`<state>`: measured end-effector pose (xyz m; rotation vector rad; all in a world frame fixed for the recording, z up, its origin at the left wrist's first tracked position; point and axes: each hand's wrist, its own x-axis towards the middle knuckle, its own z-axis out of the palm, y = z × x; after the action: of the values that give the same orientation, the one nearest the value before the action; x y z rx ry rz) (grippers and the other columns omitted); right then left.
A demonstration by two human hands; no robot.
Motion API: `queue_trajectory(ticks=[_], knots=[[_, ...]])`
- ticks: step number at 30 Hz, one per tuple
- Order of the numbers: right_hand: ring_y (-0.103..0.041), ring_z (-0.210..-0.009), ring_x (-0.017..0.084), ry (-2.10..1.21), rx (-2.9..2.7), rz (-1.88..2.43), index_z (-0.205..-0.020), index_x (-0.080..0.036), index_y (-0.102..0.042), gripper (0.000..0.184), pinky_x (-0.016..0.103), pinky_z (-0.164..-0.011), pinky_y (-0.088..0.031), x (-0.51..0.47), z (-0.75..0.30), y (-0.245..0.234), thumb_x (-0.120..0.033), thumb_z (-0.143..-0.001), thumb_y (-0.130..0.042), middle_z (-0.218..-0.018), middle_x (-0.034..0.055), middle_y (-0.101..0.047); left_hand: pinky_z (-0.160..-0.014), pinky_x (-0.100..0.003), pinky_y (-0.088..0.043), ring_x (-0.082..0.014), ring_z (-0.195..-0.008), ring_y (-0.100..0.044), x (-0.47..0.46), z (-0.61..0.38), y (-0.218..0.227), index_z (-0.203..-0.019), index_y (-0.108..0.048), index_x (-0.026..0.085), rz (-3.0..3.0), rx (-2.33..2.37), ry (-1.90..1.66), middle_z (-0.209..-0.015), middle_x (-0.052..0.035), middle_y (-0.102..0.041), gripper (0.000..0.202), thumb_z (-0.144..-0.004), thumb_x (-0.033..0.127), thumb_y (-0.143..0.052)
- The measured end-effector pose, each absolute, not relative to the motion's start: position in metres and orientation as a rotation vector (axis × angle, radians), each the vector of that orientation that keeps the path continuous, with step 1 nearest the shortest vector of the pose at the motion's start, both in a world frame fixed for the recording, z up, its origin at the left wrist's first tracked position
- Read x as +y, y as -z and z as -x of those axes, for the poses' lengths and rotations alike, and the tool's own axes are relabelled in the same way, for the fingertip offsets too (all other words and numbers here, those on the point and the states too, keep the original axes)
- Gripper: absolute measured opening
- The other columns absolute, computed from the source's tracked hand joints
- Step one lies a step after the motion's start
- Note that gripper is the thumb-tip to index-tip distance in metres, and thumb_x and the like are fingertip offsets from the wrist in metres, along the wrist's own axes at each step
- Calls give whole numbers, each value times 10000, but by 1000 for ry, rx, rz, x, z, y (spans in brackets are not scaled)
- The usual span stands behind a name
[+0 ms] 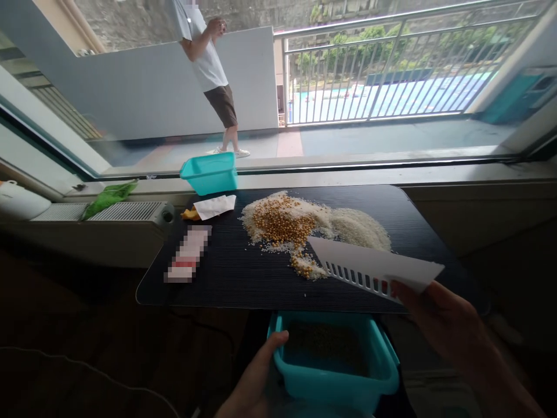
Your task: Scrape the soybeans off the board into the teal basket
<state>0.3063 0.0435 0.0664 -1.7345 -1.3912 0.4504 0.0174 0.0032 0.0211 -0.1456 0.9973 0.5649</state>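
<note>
My left hand (260,366) is closed on the left rim of a teal plastic bin (339,388), thumb over the edge, just below the table's front edge. Dark grainy contents lie in the bin's shadowed bottom. In my right hand (439,310) is a white plastic panel (376,261) with a row of slots along its lower edge. The panel's far end touches a pile of yellow beans or kernels (282,223), mixed with white rice (361,228). A small trail of beans and rice (307,267) lies beside the panel's tip.
On the black table (243,284) lie a white paper (215,206) with something yellow and a blurred pinkish packet (190,255). A second teal bin (211,173) stands by the window. A radiator (126,212) with a green cloth (111,197) is left. Beyond the glass stands a person (209,64).
</note>
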Motion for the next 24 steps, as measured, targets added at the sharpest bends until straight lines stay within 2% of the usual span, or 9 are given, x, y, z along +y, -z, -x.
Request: queue_trajectory(ticks=[4, 9, 16, 20, 24], knots=[[-749, -746, 274, -448, -1323, 1714, -932, -256, -768, 351, 343, -639, -609, 42, -315, -54, -538, -752, -660, -801, 14, -790, -892, -379, -499, -312, -1050, -662, 5, -28, -18, -1372, -461, 94, 131, 942, -489, -1084, -150, -728, 712, -801, 471, -654], [-746, -778, 268, -514, -1348, 1656, -915, -263, -765, 289, 349, -693, -605, 54, -309, -60, -488, -767, -661, -807, 20, -790, -884, -394, -495, -317, -1027, -667, 8, -33, -24, -1396, -435, 135, 131, 1025, -462, -1112, -149, -713, 695, -822, 484, -615], [-743, -793, 258, -708, -1198, 1610, -933, -211, -756, 326, 342, -706, -605, 55, -313, -59, -479, -755, -704, -828, 42, -790, -882, -380, -494, -303, -1013, -673, 8, -36, -31, -1414, -401, 109, 182, 1012, -466, -1104, -165, -708, 655, -874, 449, -549], [-744, -842, 268, -798, -1140, 1575, -975, -203, -750, 368, 366, -756, -612, 56, -323, -53, -478, -733, -741, -887, 55, -794, -893, -391, -491, -307, -1028, -668, 7, -32, -26, -1440, -350, 127, 195, 970, -474, -1151, -170, -688, 711, -857, 460, -584], [-744, -822, 272, -833, -1073, 1543, -936, -201, -761, 390, 377, -751, -614, 63, -325, -46, -500, -686, -777, -869, 57, -794, -911, -439, -482, -325, -1039, -662, 7, -29, -21, -1482, -254, 177, 182, 923, -478, -1202, -170, -664, 812, -822, 451, -638]])
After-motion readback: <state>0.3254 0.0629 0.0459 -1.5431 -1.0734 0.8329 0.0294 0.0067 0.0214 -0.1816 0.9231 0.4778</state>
